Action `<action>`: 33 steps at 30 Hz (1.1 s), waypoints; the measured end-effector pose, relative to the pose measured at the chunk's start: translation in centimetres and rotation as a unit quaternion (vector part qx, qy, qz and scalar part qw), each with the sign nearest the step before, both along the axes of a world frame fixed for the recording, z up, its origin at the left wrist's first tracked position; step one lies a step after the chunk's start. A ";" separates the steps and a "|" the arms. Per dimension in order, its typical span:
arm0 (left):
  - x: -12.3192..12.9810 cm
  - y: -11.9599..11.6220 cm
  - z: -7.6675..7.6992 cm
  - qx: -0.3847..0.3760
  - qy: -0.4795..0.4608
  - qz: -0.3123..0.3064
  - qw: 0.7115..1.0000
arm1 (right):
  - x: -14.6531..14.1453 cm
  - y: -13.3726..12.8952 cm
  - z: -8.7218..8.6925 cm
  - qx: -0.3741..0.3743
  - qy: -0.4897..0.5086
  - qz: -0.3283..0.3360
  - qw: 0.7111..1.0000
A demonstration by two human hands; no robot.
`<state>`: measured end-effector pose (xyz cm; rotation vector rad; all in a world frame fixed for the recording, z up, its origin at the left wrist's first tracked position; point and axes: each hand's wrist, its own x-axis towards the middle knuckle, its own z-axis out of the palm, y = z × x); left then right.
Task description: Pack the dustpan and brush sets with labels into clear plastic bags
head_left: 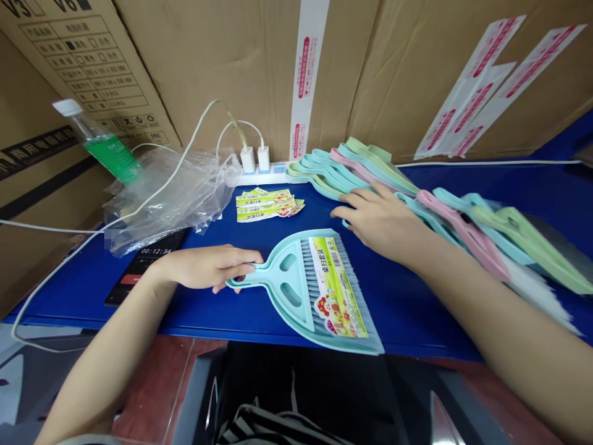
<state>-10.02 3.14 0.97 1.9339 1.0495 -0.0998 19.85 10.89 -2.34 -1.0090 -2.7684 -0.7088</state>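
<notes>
Hands point(382, 224), two; left point(215, 267) holds one dustpan point(324, 342), one brush point(290, 279).

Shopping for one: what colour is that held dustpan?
The dustpan is pale turquoise, clearest in the head view.

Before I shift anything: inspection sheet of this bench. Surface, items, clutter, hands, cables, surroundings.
Surface: blue table.
Items: mint dustpan set near the front edge, label across its bristles; loose labels behind it; more brushes and looped handles piled at right and back.
Clutter: plastic bags, leaning bottle, phone partly covered.
Hands: left hand, fingers closed on the set's handle; right hand at the pile, grip unclear.
Cables: white cables along the back and over the bags; two plugs in a power strip.
Surroundings: cardboard boxes behind; reddish floor.
</notes>
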 end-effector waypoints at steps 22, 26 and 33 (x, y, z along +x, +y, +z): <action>0.0 0.0 0.0 0.002 0.000 -0.001 1.000 | 1.2 0.2 -0.4 0.036 -0.018 -0.011 0.999; 0.1 0.0 0.1 -0.001 0.000 -0.003 1.000 | 1.4 0.4 -0.4 0.027 -0.017 -0.011 0.999; 0.1 -0.1 0.1 0.003 -0.002 0.002 1.000 | 2.0 1.1 -1.3 0.024 0.010 -0.002 1.000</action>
